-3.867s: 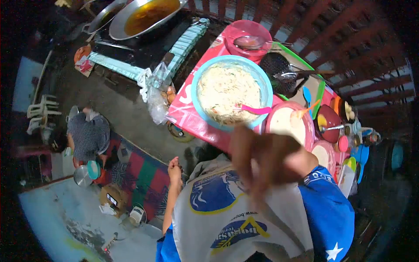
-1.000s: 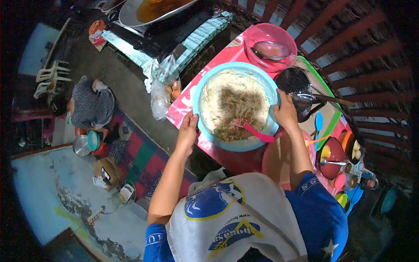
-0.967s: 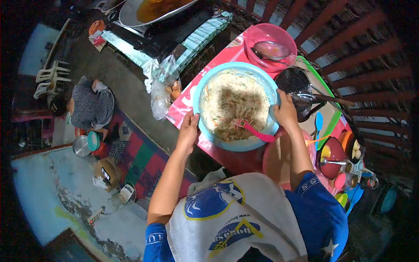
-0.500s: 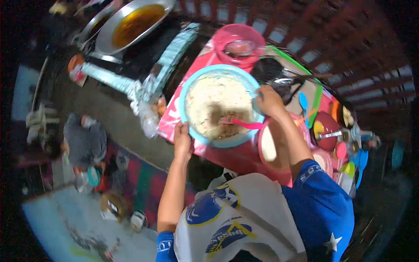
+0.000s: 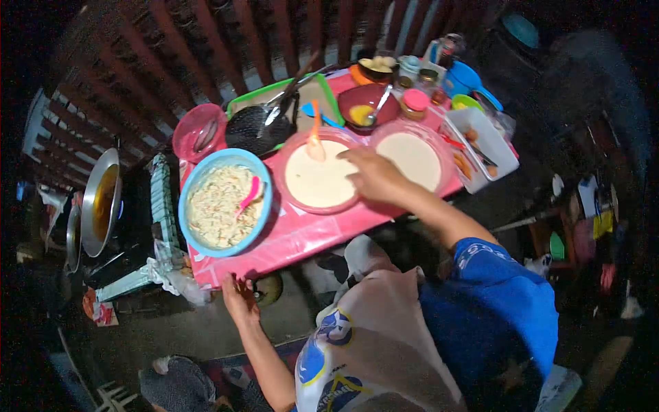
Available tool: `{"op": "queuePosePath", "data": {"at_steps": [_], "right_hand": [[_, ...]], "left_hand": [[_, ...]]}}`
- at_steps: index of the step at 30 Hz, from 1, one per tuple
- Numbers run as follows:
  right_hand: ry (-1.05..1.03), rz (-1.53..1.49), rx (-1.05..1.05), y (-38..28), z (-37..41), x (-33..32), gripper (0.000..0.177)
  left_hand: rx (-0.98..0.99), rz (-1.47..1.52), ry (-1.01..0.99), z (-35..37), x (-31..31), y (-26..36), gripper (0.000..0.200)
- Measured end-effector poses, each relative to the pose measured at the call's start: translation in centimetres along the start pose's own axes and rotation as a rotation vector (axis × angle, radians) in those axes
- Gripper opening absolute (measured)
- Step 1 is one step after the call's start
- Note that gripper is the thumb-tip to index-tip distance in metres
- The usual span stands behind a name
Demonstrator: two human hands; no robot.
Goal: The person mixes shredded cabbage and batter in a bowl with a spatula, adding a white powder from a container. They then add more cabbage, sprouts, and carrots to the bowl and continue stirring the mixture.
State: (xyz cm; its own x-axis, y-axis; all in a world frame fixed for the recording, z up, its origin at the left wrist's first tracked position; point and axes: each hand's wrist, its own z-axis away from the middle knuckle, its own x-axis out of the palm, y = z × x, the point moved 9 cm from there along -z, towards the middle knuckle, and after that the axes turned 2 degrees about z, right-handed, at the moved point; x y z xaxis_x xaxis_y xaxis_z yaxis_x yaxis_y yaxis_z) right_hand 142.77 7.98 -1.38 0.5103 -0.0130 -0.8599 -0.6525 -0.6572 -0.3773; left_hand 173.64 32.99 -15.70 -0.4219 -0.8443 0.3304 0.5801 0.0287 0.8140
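Observation:
My right hand [image 5: 374, 177] is over the right rim of a pink bowl [image 5: 287, 192] of pale, smooth batter, its fingers stretched out and apart. An orange-handled spoon [image 5: 315, 141] stands in that batter, left of my fingertips. Just right of my hand is a second pink bowl [image 5: 449, 172] with similar batter. My left hand [image 5: 240, 300] hangs at the table's front edge, fingers apart, below a light blue bowl [image 5: 187, 230] and not touching it. This bowl holds a creamy mixture with orange and green bits [image 5: 223, 206], and a bright pink spoon [image 5: 247, 198] rests in it.
A pink cloth [image 5: 295, 237] covers the table. Behind the bowls are a pink basin [image 5: 189, 137], a green-edged tray [image 5: 322, 99], a dark red bowl [image 5: 384, 113] and jars [image 5: 415, 101]. A white container [image 5: 498, 165] stands right. Left, a wok [image 5: 96, 223] holds brown liquid. A person [image 5: 175, 388] is below.
Both hands have let go of the light blue bowl. My right hand has moved right to the pink bowls; my left has dropped to the table edge. The view has turned right.

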Motion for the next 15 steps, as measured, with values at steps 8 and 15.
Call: {"op": "queuePosePath", "data": {"at_steps": [8,15], "right_hand": [[0.399,0.265,0.173,15.7,9.0,-13.6,0.042],[0.290,-0.239,0.558,34.5,1.8,-13.5,0.048]], "left_hand": [[0.312,0.011,-1.174,22.6,19.5,9.4,0.057],[0.428,0.074,-1.244,30.5,30.8,15.3,0.084]]}}
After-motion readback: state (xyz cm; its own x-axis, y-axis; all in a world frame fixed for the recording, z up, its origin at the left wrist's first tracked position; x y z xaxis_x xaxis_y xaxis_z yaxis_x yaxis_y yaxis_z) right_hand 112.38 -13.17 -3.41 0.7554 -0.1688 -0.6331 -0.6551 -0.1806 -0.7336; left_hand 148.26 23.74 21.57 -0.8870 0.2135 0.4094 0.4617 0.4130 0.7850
